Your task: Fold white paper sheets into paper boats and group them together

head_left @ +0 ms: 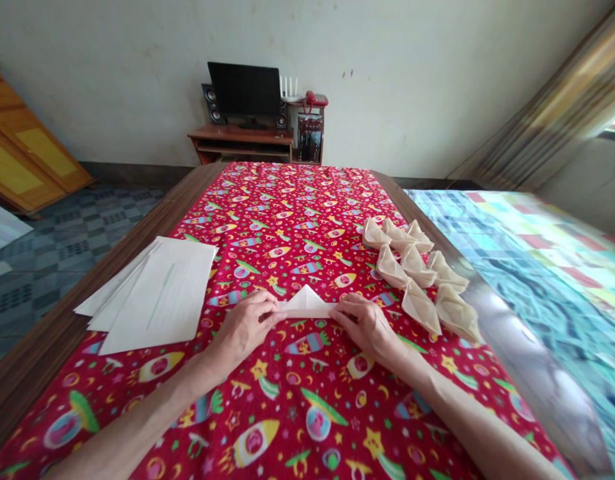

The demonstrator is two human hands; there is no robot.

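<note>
Head view, looking down the length of a worktop (154,223) spread with a red cloth (282,427) printed with rockets and stars. Straight ahead of me, near the middle, is a small folded paper (307,303), white, its peak pointing away from me and a flat band along its near edge. My left hand (252,317) is clamped on the band's left end, thumb and fingers together; my right hand (361,321) pinches the right end in the same way. Gripping both ends probably holds the band straight and leaves the peak uncovered between them. I cannot tell whether the paper rests on the cloth or sits just above it.

To my left, white sheets (160,297) lie in a fanned, overlapping pile, perhaps so that one can be lifted alone. To my right, eight cream folded pieces (416,265), shaped like little boats, sit in loose rows, likely set aside there to be out of my way.

The sheets' outer corner reaches over the worktop's left wooden border. The outermost boats lie near the right edge, with a bed (512,233) beyond. The widest room for moving is forward, along the cloth between sheets and boats; my right hand has less room outward
</note>
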